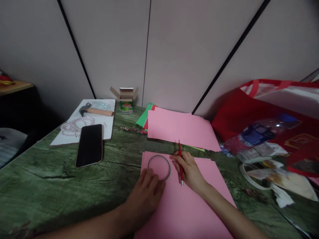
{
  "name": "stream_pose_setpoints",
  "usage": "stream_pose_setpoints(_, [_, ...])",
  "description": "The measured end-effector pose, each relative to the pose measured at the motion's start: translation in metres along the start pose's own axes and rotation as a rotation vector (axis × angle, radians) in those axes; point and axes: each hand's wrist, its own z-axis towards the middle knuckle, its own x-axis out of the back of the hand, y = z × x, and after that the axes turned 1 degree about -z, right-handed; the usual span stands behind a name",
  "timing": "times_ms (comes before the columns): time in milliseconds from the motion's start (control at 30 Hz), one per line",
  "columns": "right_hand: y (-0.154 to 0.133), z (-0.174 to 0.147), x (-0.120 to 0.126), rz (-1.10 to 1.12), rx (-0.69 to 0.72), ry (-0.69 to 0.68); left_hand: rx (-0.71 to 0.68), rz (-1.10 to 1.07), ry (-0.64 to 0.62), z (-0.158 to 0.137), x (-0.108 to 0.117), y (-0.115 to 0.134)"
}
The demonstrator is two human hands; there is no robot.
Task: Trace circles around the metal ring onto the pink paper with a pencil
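A sheet of pink paper (189, 209) on a small stack lies on the table in front of me. A thin grey ring (169, 167) rests flat near its upper left corner. The bent fingers of my left hand (147, 192) press on the ring's lower left edge, against the paper. My right hand (190, 171), just right of the ring, is closed around a red pencil (180, 156). The pencil's dark point faces away from me, and its pale eraser end faces me. A gap separates the pencil from the ring.
More pink sheets (179, 127) lie behind, over green and red ones. To the left are a black phone (90, 146), a hammer (99, 112), clear beads (74, 126) and an opened small box (127, 105). A red bag (231, 109), plastic bottle (261, 131) and tape roll (249, 179) crowd the right.
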Motion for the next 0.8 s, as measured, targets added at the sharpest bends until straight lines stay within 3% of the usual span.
stream_pose_setpoints(267, [-0.015, 0.008, 0.002, 0.179, 0.087, -0.029, 0.033, 0.000, -0.018, -0.002, 0.000, 0.000])
stream_pose_setpoints(800, [-0.019, 0.006, -0.001, 0.238, 0.154, -0.001, 0.030, 0.017, 0.008, -0.004, 0.000, 0.003])
